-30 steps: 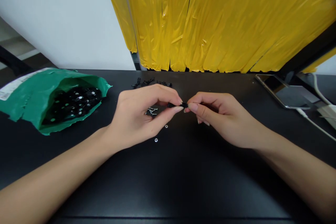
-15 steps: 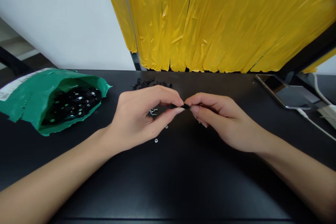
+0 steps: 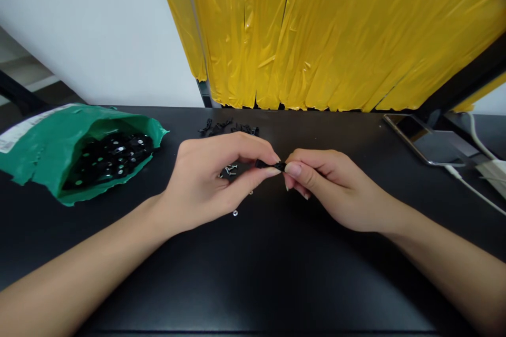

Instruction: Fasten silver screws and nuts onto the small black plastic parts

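Over the middle of the table, my left hand [image 3: 205, 179] pinches a small black plastic part [image 3: 280, 166] between thumb and forefinger. My right hand [image 3: 330, 184] is closed on the right end of the same part, its thumb pressed along the near side. Fingertips of both hands almost meet and hide much of the piece. Behind my left thumb, several small silver screws [image 3: 231, 170] lie on the table, partly covered by the hand. Two small nuts, one the silver nut [image 3: 235, 213], lie just in front of that hand.
A torn-open green bag [image 3: 43, 139] full of black parts with silver bits lies at left. Several loose black pieces [image 3: 215, 126] sit beyond my left hand. At right are a phone [image 3: 411, 139] and a white cable [image 3: 474, 189]. Yellow plastic sheeting [image 3: 336, 31] hangs behind the table [image 3: 253, 284].
Both hands have dropped slightly with the black part. My right thumb has shifted up onto the part's end, and the right fingers have curled in lower beneath it.
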A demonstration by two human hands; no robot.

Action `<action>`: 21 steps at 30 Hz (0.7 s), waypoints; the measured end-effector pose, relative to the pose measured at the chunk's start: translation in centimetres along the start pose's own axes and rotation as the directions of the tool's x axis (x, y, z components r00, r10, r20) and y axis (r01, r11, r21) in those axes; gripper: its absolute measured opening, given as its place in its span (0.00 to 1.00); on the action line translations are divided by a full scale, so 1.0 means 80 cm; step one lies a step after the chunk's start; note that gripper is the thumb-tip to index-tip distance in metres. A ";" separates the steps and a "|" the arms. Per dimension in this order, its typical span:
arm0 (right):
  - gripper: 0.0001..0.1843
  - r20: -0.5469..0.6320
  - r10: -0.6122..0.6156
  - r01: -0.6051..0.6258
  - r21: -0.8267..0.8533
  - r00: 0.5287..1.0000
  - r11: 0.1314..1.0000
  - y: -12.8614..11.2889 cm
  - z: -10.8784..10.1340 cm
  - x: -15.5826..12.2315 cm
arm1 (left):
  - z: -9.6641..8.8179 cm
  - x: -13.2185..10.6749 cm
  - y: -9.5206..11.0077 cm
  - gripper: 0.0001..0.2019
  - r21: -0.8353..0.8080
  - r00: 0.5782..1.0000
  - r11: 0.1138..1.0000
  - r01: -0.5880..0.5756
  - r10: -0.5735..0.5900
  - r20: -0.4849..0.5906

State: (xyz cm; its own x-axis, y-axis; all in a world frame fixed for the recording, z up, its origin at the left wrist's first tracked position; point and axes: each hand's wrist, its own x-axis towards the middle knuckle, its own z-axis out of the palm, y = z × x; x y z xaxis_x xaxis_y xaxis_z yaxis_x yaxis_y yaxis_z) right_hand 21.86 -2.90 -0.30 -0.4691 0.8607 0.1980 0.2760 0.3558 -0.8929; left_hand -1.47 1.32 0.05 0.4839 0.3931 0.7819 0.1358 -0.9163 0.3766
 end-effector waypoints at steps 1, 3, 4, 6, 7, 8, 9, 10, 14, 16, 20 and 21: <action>0.19 -0.006 -0.017 0.017 0.023 1.000 1.000 -0.001 0.000 0.000 | 0.001 -0.001 0.001 0.08 -0.011 1.000 1.000 0.021 -0.021 -0.013; 0.18 -0.021 -0.038 0.039 0.096 0.999 0.995 -0.001 0.001 0.000 | 0.003 -0.002 0.002 0.08 -0.046 0.995 0.995 0.088 -0.090 -0.045; 0.17 -0.025 -0.039 0.042 0.140 0.999 0.989 -0.002 0.001 0.000 | 0.004 -0.002 0.003 0.08 -0.073 0.990 0.989 0.128 -0.132 -0.054; 0.17 -0.024 -0.037 0.041 0.216 0.999 0.975 -0.002 0.002 -0.001 | 0.007 -0.002 0.005 0.10 -0.159 0.980 0.972 0.173 -0.186 -0.073; 0.16 -0.022 -0.037 0.041 0.249 0.999 0.968 -0.002 0.003 -0.002 | 0.008 -0.002 0.005 0.10 -0.214 0.973 0.957 0.195 -0.216 -0.079; 0.16 -0.022 -0.039 0.044 0.281 0.999 0.959 -0.002 0.003 -0.002 | 0.010 -0.001 0.006 0.10 -0.273 0.965 0.937 0.219 -0.250 -0.084; 0.17 -0.026 -0.040 0.046 0.311 0.999 0.949 -0.002 0.004 -0.003 | 0.012 0.000 0.006 0.10 -0.336 0.955 0.910 0.242 -0.284 -0.081; 0.17 -0.035 -0.039 0.049 0.341 0.999 0.939 -0.003 0.005 -0.004 | 0.013 0.001 0.007 0.10 -0.398 0.946 0.879 0.264 -0.317 -0.073; 0.18 -0.085 -0.008 0.047 0.460 0.996 0.887 -0.005 0.011 -0.002 | 0.020 0.005 0.009 0.07 -0.597 0.911 0.729 0.334 -0.413 0.005; 0.18 -0.093 0.002 0.044 0.489 0.996 0.871 -0.004 0.016 0.000 | 0.022 0.006 0.010 0.07 -0.662 0.881 0.646 0.380 -0.471 0.046; 0.20 -0.125 0.014 0.052 0.510 0.992 0.858 -0.001 0.027 0.005 | 0.028 0.005 0.008 0.15 -0.763 0.810 0.484 0.428 -0.580 0.087; 0.20 -0.133 0.020 0.052 0.519 0.991 0.853 0.000 0.029 0.006 | 0.029 0.004 0.008 0.16 -0.770 0.801 0.473 0.428 -0.593 0.081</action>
State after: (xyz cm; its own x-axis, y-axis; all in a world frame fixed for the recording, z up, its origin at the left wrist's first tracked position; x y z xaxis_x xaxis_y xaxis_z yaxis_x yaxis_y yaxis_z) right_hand 19.67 -3.36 -1.13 -0.3479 0.9085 0.2316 -0.2243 0.1592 -0.9614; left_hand 0.79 0.69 -0.61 0.3773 0.8522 0.3624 -0.3942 -0.2063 0.8956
